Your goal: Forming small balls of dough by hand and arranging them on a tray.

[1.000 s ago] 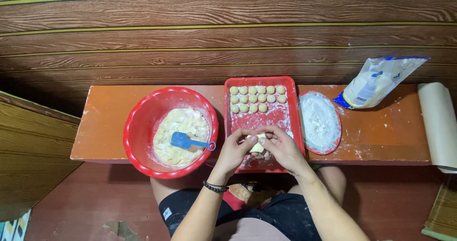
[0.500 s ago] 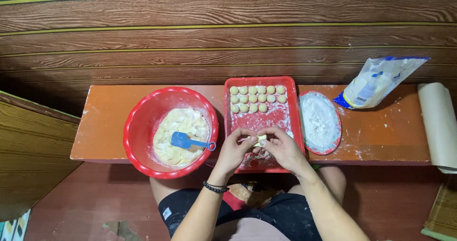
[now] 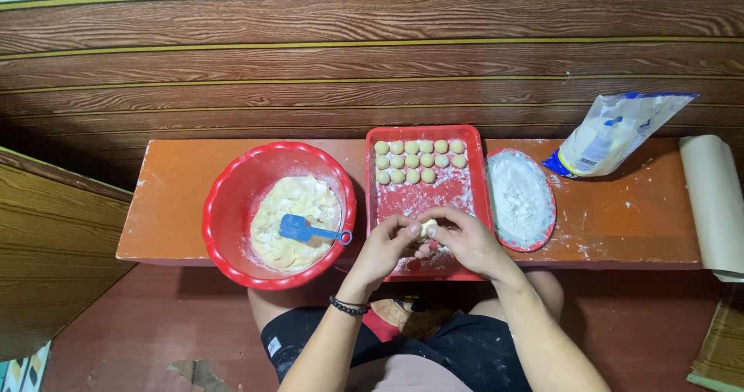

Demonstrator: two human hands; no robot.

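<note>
My left hand (image 3: pixel 385 247) and my right hand (image 3: pixel 463 241) meet over the near end of a red rectangular tray (image 3: pixel 482 177), and together they pinch a small pale piece of dough (image 3: pixel 428 228) between the fingertips. Several round dough balls (image 3: pixel 419 160) lie in rows at the tray's far end on a dusting of flour. On my left stands a big red bowl (image 3: pixel 232 198) of pale dough, and a blue spatula (image 3: pixel 304 230) rests in it. A black bracelet circles my left wrist.
A red plate of white flour (image 3: pixel 519 196) sits right of the tray on the orange bench (image 3: pixel 620 214). A flour bag (image 3: pixel 612 132) leans at the back right, with a roll of paper (image 3: pixel 711 202) at the bench's right end. A wood-panelled wall rises behind.
Both hands stay over the tray's near end; the fingers have shifted slightly around the dough piece. Nothing else moved.
</note>
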